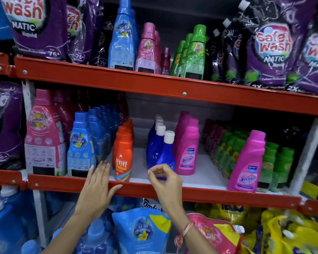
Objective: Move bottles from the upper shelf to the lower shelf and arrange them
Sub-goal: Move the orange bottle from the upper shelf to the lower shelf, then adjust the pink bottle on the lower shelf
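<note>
On the upper shelf (pixel 117 79) stand a tall light-blue bottle (pixel 122 37), pink bottles (pixel 147 50) and green bottles (pixel 194 54). The lower shelf (pixel 196 194) holds light-blue bottles (pixel 81 143), orange Revive bottles (pixel 122 153), a row of dark blue white-capped bottles (pixel 162 149) and pink Vanish bottles (pixel 186 147). My left hand (pixel 97 187) lies flat and open on the lower shelf's red rail, beside the front orange bottle. My right hand (pixel 165 180) is curled at the base of the front dark blue bottle, hiding it; whether it grips the bottle is unclear.
Another pink Vanish bottle (pixel 248 162) stands at the front right before small green bottles (pixel 229 151). A big pink bottle (pixel 44 134) is at the left. Purple Safe Wash pouches (pixel 270 44) flank the upper shelf. Refill pouches (pixel 141 230) fill the space under my arms.
</note>
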The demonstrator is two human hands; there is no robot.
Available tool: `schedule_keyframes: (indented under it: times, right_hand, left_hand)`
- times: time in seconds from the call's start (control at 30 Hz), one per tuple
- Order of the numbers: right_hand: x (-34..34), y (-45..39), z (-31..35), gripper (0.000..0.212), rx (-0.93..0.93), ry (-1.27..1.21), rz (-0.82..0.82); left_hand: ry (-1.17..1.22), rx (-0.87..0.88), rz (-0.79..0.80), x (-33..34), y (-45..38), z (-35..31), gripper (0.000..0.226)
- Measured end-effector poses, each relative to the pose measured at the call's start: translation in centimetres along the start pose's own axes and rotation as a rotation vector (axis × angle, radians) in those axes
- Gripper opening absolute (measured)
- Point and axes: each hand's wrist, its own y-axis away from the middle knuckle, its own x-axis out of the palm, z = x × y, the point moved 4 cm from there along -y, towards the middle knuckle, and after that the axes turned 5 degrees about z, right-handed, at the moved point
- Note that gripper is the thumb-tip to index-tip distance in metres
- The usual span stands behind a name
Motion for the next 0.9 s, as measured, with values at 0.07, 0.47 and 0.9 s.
schedule_keyframes:
  times: [0.07, 0.47, 0.9]
  right_hand:
    - [-1.5, 0.4, -0.5, 0.005, -0.009, 0.014, -0.032]
    - [-13.5, 0.7, -5.5, 0.034, 0.098, 0.26, -0.681]
    - [-20.7, -2.3, -8.2, 0.09, 0.413, 0.428, -0.806]
  left_hand:
    - [0.004, -0.005, 0.005, -0.1, 0.0, 0.0, 0.084]
    - [-0.008, 0.009, 0.001, -0.1, 0.1, -0.2, 0.089]
    - [-0.021, -0.006, 0.062, -0.4, 0.3, -0.1, 0.091]
